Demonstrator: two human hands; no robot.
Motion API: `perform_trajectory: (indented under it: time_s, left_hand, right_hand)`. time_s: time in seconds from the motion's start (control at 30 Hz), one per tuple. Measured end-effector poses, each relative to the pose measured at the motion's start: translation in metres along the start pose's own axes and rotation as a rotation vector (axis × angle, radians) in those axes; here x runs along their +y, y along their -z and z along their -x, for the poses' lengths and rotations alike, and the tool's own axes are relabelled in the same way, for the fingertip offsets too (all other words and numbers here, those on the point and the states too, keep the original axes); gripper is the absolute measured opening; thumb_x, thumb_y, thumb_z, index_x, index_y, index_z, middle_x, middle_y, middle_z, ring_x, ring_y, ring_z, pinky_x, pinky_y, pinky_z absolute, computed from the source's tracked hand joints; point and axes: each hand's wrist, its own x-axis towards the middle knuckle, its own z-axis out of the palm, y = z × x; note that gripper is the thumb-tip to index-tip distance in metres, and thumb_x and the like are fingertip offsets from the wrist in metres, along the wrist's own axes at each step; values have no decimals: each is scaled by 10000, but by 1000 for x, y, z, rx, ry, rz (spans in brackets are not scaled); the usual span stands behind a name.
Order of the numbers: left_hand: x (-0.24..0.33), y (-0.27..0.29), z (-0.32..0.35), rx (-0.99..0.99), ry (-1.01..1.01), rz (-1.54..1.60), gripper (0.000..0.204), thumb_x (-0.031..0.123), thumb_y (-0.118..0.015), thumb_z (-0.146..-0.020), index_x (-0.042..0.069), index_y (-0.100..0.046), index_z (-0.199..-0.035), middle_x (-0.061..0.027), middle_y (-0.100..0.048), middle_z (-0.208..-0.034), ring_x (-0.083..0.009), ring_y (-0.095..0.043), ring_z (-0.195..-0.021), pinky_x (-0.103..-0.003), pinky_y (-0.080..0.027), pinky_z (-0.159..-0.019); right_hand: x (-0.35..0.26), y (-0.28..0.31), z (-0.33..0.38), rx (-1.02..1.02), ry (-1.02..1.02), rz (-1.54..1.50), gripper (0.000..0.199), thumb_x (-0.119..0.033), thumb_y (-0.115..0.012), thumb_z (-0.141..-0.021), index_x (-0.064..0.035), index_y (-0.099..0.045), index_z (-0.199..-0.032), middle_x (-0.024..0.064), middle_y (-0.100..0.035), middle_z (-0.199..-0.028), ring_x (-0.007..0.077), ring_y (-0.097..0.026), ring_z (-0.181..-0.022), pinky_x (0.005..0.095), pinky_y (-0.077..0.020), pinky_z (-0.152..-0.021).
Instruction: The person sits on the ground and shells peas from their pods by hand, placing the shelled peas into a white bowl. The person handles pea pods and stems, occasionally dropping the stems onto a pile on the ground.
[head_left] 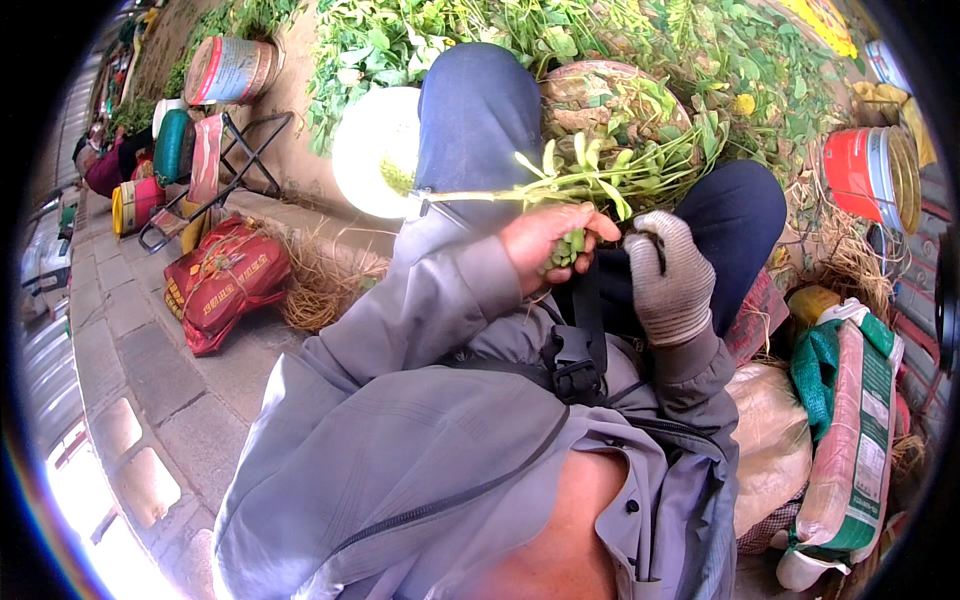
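My bare left hand (548,243) is closed around several green pods and the base of a leafy green plant stalk (590,180) that stretches across my lap. My right hand (668,270), in a grey knit glove, pinches the same stalk just right of the left hand, fingers curled on a dark bit of stem. Both hands sit above my dark blue trouser knees (475,120), close together and touching the plant.
A big heap of uprooted green plants (600,40) lies ahead, with a round basket (610,95) of pickings. A white bowl (378,150) sits left of my knee. Red tin (870,175) and filled sacks (850,420) at right; folding stool (220,160) and red bag (225,280) at left.
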Motion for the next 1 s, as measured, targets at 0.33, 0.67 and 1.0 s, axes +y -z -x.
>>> perform_trajectory:
  time_s: [0.33,0.67,1.0]
  left_hand:
    - [5,-13,4,141,67,-174,457,419,-513,-947,85,-562,-1255,-52,-629,-1153,-167,-597,-1004,-292,-470,-751]
    - [5,-17,6,145,-21,-116,323,363,-544,-950,106,-602,-1137,8,-594,-850,-82,-517,-687,-208,-365,-518]
    - [2,-15,3,159,-5,-156,348,325,-519,-970,33,-607,-1136,-71,-655,-1011,-142,-594,-828,-270,-460,-674]
  right_hand:
    - [-3,-23,2,-202,176,177,153,-189,-593,-861,-71,-576,-956,157,-614,-830,350,-623,-680,428,-514,-596]
    - [-2,-23,0,-194,49,82,117,-171,-561,-875,-77,-577,-943,166,-621,-840,357,-631,-701,431,-520,-612]
    - [-1,-25,-3,-191,103,133,188,-209,-587,-862,-85,-595,-1004,153,-633,-867,346,-640,-724,415,-527,-623]
